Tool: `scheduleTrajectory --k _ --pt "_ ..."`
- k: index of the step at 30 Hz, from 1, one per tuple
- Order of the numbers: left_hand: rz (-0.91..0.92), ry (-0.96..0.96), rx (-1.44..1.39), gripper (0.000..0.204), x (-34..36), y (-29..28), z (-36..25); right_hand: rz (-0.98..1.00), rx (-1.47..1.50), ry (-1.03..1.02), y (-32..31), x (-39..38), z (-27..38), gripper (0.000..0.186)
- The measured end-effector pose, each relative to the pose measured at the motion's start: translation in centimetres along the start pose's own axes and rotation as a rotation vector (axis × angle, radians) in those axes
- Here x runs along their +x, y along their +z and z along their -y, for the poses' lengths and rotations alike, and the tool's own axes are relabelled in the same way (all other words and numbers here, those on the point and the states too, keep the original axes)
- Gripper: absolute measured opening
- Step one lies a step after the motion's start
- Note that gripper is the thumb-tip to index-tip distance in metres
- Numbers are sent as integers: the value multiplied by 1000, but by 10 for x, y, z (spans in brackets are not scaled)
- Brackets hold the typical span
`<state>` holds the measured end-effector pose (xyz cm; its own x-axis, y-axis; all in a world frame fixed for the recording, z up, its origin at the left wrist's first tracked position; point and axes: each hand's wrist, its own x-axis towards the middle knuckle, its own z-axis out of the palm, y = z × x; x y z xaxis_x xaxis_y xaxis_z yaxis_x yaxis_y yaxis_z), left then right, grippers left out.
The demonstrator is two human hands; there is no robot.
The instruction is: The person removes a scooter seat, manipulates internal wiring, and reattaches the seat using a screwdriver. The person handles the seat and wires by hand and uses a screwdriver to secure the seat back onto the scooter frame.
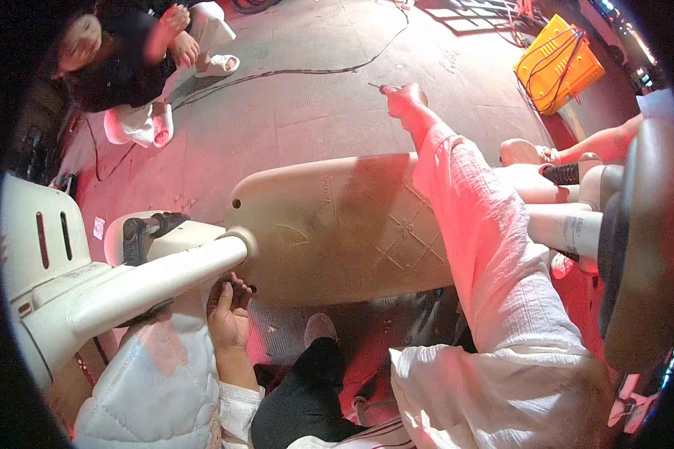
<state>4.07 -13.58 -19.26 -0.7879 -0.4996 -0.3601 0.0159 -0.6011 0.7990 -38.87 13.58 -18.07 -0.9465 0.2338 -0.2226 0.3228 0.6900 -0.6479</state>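
Observation:
A tan, scooter-like footboard (337, 232) lies across the middle, with a moulded pattern and holes at its left corners. From its left end runs a thick cream tube (150, 280). My left hand (231, 310) is below the tube, fingers curled by the footboard's lower left hole. Something small and dark shows at those fingertips, but I cannot make it out. Beyond the footboard's far edge, my right hand (407, 102) is stretched forward, closed on a thin dark rod (377, 85), whose kind is unclear.
A cream shield (41, 224) and quilted white cloth (142, 382) are at left; a dark round-edged seat (644, 247) rises at right. A person (120, 75) squats at far left. A cable (299, 72) crosses the floor toward a yellow box (558, 66). Another person's white shoe (520, 152) is at right.

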Motion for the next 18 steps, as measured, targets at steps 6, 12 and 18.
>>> scheduleTrajectory --k 6,12,18 --pt "9 -36 10 18 9 -4 1 -4 28 -15 22 14 16 41" --pt "-26 -62 -12 17 10 2 5 -86 64 -86 17 6 23 45" --pt "19 -126 -13 14 0 -1 -4 -150 500 -684 -24 -140 16 31"
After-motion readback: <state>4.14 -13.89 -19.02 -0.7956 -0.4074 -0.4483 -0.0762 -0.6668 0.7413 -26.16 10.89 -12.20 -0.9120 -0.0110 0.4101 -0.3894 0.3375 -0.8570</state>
